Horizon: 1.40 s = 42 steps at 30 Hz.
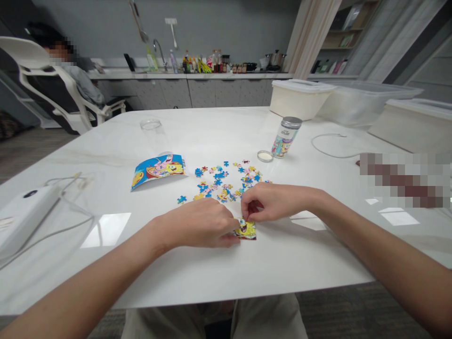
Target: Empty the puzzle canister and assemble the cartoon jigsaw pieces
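A small joined part of a jigsaw puzzle [248, 231], with a yellow cartoon face, lies flat near the table's front. My left hand [206, 223] grips its left side, thumb below and fingers above. At its upper edge my right hand [266, 202] is closed in a pinch on a puzzle piece, mostly hidden by the fingertips. Loose jigsaw pieces [219, 175] in blue, yellow and pink are scattered just beyond both hands. Left of them stands a curved picture sheet [160, 169] showing cartoon figures.
A printed canister [285, 137] with a silver cap stands behind the pieces, beside a round lid [265, 156]. A clear jar [155, 136] is at the back left. White device [26, 216] and cables lie left; storage boxes [300, 100] stand right. A person sits at far left.
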Each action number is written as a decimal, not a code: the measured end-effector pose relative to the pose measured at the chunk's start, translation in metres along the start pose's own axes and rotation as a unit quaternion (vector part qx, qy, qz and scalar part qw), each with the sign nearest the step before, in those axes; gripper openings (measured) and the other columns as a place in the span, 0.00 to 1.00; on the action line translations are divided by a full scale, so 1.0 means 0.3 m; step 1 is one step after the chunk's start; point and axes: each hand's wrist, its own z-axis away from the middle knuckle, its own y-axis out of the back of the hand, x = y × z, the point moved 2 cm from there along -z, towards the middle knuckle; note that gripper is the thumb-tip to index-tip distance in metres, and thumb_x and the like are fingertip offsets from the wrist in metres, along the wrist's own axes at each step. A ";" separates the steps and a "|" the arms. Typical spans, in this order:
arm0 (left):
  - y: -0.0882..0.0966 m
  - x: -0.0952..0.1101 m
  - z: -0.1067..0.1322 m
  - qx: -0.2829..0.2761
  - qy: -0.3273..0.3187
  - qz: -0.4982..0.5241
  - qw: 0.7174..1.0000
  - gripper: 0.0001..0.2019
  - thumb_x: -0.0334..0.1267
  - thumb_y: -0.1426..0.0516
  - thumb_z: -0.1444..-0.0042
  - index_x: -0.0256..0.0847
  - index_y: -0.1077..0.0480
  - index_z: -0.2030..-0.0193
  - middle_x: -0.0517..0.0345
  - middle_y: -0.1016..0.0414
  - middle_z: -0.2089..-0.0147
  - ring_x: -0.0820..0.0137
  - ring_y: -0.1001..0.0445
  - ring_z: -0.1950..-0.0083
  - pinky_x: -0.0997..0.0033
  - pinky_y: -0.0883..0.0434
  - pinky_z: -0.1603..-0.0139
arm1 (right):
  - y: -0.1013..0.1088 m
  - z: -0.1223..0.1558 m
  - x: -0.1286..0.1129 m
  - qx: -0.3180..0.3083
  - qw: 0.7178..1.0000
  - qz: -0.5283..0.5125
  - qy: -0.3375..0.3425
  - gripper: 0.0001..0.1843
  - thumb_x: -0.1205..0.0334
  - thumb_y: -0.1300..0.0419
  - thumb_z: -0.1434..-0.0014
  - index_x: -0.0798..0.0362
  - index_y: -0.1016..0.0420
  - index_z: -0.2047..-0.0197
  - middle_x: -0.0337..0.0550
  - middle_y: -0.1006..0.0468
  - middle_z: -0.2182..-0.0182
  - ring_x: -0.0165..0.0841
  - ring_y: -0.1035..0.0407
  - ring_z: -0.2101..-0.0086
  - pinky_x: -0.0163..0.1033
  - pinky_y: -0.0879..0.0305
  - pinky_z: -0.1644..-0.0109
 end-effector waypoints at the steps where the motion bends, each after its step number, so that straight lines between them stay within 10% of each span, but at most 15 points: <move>1: 0.000 0.000 0.001 0.006 -0.002 0.004 1.000 0.08 0.38 0.43 0.38 0.38 0.26 0.67 0.61 0.26 0.76 0.75 0.33 0.77 0.70 0.44 0.76 | -0.001 -0.001 0.000 0.000 1.000 0.001 0.002 0.07 0.71 0.41 0.46 0.56 0.22 0.66 0.39 0.22 0.72 0.27 0.33 0.73 0.32 0.37 0.68; 42: 0.009 -0.006 0.004 -0.023 0.031 -0.036 0.999 0.12 0.44 0.41 0.38 0.39 0.27 0.69 0.61 0.28 0.77 0.72 0.32 0.77 0.67 0.49 0.77 | 0.014 0.006 0.018 -0.054 0.997 -0.048 -0.018 0.04 0.65 0.37 0.44 0.55 0.27 0.65 0.39 0.26 0.69 0.27 0.35 0.71 0.32 0.39 0.68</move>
